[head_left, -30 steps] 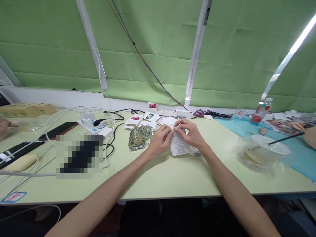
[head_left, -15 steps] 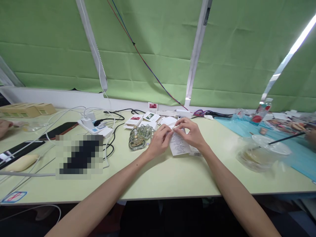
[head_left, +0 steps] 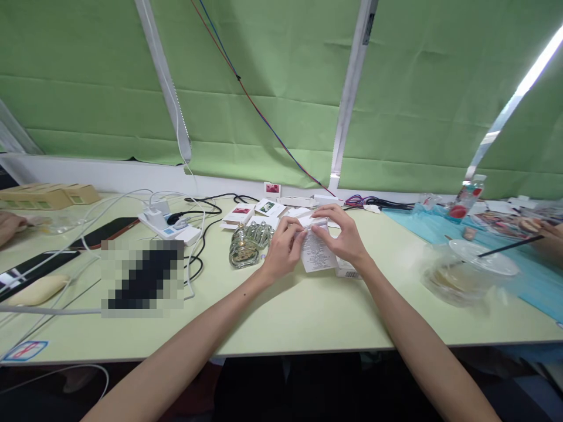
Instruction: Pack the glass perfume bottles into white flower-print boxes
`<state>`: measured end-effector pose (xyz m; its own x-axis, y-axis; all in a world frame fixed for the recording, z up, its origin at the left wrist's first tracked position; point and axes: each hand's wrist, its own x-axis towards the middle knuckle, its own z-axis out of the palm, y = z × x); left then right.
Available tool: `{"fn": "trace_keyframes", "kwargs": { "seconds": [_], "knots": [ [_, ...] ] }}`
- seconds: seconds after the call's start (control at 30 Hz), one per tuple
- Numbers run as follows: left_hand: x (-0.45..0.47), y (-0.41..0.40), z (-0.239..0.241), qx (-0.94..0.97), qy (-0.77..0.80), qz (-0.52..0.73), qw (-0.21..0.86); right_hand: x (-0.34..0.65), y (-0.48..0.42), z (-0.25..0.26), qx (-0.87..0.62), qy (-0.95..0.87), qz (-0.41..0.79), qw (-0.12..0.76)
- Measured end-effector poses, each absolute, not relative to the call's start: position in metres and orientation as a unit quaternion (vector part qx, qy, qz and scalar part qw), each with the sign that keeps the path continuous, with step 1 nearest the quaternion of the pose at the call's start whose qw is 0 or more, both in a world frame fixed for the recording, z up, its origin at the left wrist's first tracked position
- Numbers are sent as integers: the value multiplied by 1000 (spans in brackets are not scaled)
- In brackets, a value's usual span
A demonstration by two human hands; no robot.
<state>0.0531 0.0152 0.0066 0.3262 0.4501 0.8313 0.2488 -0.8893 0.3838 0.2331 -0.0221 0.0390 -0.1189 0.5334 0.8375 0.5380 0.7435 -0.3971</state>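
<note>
A printed paper leaflet (head_left: 317,252) hangs between my two hands just above the table. My left hand (head_left: 284,249) pinches its upper left edge between thumb and fingers. At the upper right, my right hand (head_left: 341,234) grips the same sheet, thumb in front and fingers behind. Close to my left hand stand several glass perfume bottles (head_left: 244,251). Partly hidden behind the leaflet and my right hand lies a white box with a barcode (head_left: 349,271). Flat white cartons with flower pictures (head_left: 269,207) lie beyond the bottles.
A power strip (head_left: 171,225), tangled cables and phones (head_left: 109,232) occupy the left side. On the right are a lidded plastic cup (head_left: 461,275), a plastic bottle (head_left: 468,196) and blue sheeting (head_left: 409,225). Another person's hand (head_left: 11,225) shows at the left edge, another (head_left: 549,237) at the right.
The leaflet has risen slightly at its lower edge, and its top now looks folded over. My right fingers are more spread. The other person's hand at right has come further into view.
</note>
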Motion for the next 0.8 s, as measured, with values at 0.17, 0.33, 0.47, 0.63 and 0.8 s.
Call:
{"fn": "trace_keyframes", "kwargs": {
  "seconds": [0.17,0.33,0.47,0.63,0.8],
  "knots": [
    [54,15,6,792,225,560,90,235,-21,39,-378,-729,-15,570],
    [54,15,6,776,224,586,62,236,-16,34,-392,-710,27,585],
    [54,15,4,778,214,590,35,235,-15,32,-391,-719,105,564],
    [55,15,3,790,204,578,22,232,-18,32,-380,-737,141,540],
    [55,16,2,803,217,555,32,233,-20,33,-390,-741,128,531]
  ]
}}
